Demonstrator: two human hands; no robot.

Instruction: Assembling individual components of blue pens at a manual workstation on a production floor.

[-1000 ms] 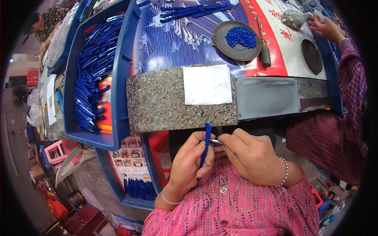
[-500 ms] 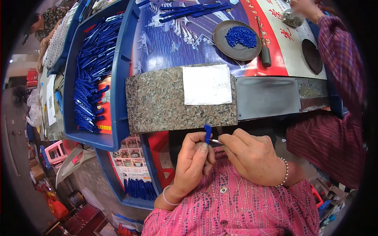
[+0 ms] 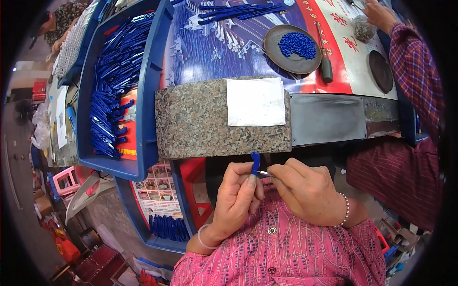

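Observation:
Just in front of the granite slab's near edge, my left hand (image 3: 234, 192) pinches a small blue curved piece (image 3: 255, 163) between thumb and fingers. Its rounded hooked end points up, while the lower part is hidden in my grip. My right hand (image 3: 303, 190) is closed round a thin metal-tipped tool (image 3: 263, 173), whose tip meets the right side of the blue piece. The rest of the tool is covered by my fingers. Beyond both hands, a folded white cloth or paper (image 3: 255, 102) lies on the granite slab (image 3: 193, 125).
A blue tray (image 3: 149, 86) of long blue pieces stands left, above a lower tray (image 3: 125, 202). A plate (image 3: 288, 66) of blue beads and a screwdriver (image 3: 326, 70) lie beyond the slab. At right are a dark dish (image 3: 380, 71) and a co-worker's hand (image 3: 380, 16).
The view has shifted slightly. My hands keep the same hold, the tool still against the blue piece. The co-worker's hand has moved away from the small clear bag at the upper right.

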